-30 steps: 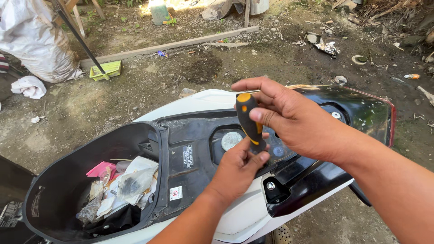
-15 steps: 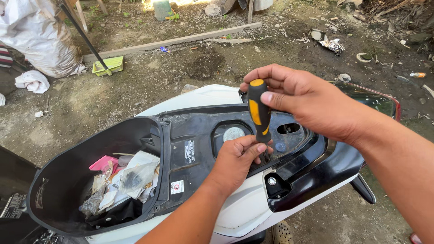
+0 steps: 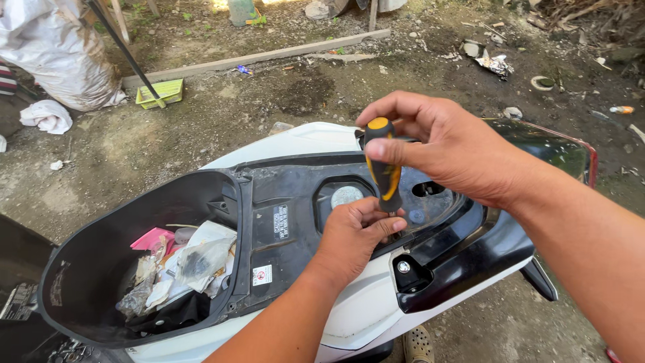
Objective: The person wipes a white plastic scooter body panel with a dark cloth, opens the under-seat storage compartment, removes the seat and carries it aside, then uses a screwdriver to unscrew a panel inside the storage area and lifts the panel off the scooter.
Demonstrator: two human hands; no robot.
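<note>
My right hand [image 3: 449, 142] grips the black and yellow handle of a screwdriver [image 3: 383, 168], held upright with its tip down on the black inner panel [image 3: 289, 202] of a white scooter [image 3: 302, 140]. My left hand [image 3: 353, 236] rests on that panel with its fingers pinched around the screwdriver's shaft at the tip. A round silver fuel cap [image 3: 347, 195] sits just left of the tool. The tip itself is hidden by my left fingers.
The open black storage tub [image 3: 87, 269] at the left holds papers, plastic bags and a pink item [image 3: 153, 238]. Dirt ground lies beyond, with a white sack [image 3: 57, 54], a cloth [image 3: 46, 115], a yellow-green tray [image 3: 160, 93], a wooden plank [image 3: 255, 59] and scattered litter.
The view shifted slightly and the screwdriver now stands a little more upright. Both hands stay on the tool at the same spot on the panel.
</note>
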